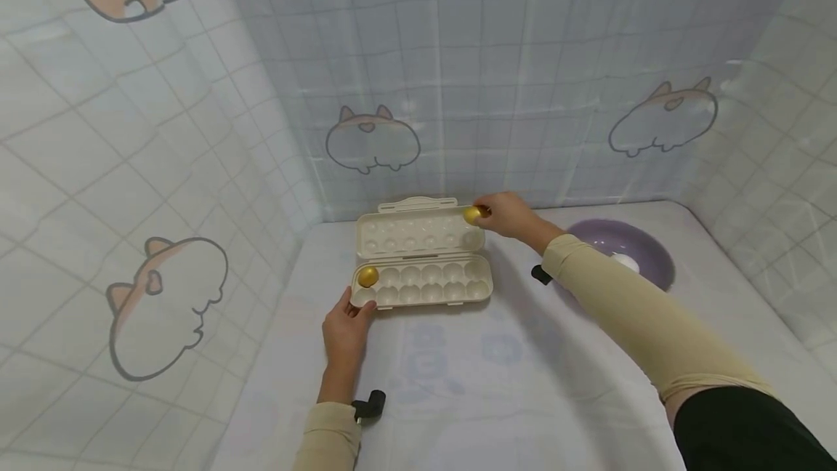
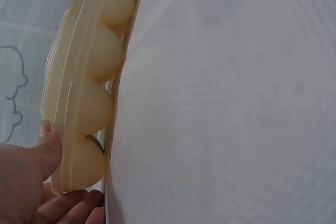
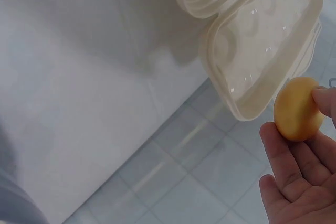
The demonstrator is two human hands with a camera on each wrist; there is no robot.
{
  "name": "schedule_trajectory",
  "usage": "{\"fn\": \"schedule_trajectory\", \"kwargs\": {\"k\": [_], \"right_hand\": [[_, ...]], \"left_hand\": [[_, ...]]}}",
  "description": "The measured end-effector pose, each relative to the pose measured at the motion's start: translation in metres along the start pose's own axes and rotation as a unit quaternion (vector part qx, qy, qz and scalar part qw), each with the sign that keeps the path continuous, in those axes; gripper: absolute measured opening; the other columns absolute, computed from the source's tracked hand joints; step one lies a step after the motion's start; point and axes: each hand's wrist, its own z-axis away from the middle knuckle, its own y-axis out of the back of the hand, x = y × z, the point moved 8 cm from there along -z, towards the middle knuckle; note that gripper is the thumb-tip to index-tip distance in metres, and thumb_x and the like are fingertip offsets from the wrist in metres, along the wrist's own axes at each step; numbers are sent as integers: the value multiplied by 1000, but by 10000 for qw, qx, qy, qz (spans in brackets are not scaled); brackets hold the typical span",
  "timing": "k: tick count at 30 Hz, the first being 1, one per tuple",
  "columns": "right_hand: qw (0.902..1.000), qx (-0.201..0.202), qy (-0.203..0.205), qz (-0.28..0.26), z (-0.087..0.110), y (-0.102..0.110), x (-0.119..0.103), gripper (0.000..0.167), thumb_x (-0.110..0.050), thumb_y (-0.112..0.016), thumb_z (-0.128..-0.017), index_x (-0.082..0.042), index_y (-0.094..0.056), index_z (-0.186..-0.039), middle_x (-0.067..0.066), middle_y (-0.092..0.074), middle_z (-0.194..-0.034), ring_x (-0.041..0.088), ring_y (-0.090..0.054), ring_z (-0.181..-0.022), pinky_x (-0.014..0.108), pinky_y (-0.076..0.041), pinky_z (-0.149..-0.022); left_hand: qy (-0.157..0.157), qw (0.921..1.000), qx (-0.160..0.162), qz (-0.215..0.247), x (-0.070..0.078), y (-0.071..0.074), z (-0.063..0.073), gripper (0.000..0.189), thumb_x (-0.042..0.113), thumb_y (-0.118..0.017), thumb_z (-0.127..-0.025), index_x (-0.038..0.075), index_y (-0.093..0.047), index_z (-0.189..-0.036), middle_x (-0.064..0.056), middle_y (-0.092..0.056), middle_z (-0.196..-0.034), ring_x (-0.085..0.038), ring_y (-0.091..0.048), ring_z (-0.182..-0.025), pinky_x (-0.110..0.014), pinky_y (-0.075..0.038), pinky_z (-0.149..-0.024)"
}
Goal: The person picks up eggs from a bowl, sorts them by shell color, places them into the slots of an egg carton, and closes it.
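Note:
A cream egg carton [image 1: 431,276] lies open on the table, its lid [image 1: 418,230] tipped back toward the wall. One gold egg [image 1: 368,276] sits in the far-left cup. My left hand [image 1: 346,329] grips the carton's near-left corner; in the left wrist view its thumb [image 2: 48,150] lies on the rim and its fingers curl under the end. My right hand [image 1: 511,218] pinches a second gold egg [image 3: 298,109] between thumb and fingers, over the lid's right end. The carton's other cups hold nothing.
To the right stands a purple bowl [image 1: 657,256], with a white egg-like thing [image 1: 625,262] inside and partly behind the right sleeve. A tiled curtain [image 1: 484,107] with dog drawings rises behind the table. The white tablecloth [image 1: 451,398] spreads in front of the carton.

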Motion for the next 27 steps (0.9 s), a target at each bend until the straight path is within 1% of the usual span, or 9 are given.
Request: {"fn": "schedule_trajectory", "kwargs": {"k": [4, 9, 16, 22, 27], "right_hand": [[9999, -40, 21, -89, -2, -2, -1, 40, -23, -69, -101, -1, -70, -134, 16, -77, -125, 30, -72, -110, 45, -61, -97], [9998, -61, 96, -148, -4, -5, -8, 39, -22, -71, -101, -1, -70, -134, 16, -76, -125, 30, -72, -111, 45, -61, -98], [9995, -93, 151, -274, -9, -13, -16, 39, -21, -71, -100, -2, -70, -134, 14, -77, -124, 26, -71, -107, 40, -61, -94], [9996, -181, 163, -143, -11, -18, -26, 40, -24, -72, -101, -2, -70, -135, 14, -77, -125, 25, -71, -105, 39, -61, -91], [9995, -223, 141, -143, -12, -23, -30, 40, -25, -71, -101, -4, -70, -135, 13, -76, -127, 26, -71, -109, 39, -60, -94]], "left_hand": [[-8, 9999, -68, 79, 1, -1, -1, 77, 20, -83, -94, 2, -45, -158, -22, -59, -150, -34, -65, -135, -46, -58, -109], [49, 9999, -76, 47, 1, -2, -1, 77, 21, -83, -94, 3, -45, -158, -21, -60, -150, -34, -65, -135, -45, -58, -109], [155, 9999, -7, -32, -1, 0, -1, 77, 21, -83, -93, 4, -46, -158, -21, -61, -148, -34, -66, -134, -44, -58, -109], [115, 9999, -32, -43, -3, 1, -1, 77, 22, -83, -94, 3, -45, -159, -21, -61, -150, -34, -65, -135, -45, -58, -110], [87, 9999, -50, -103, -4, 0, -1, 76, 24, -82, -95, 3, -46, -159, -21, -58, -152, -34, -65, -135, -45, -58, -109]]}}
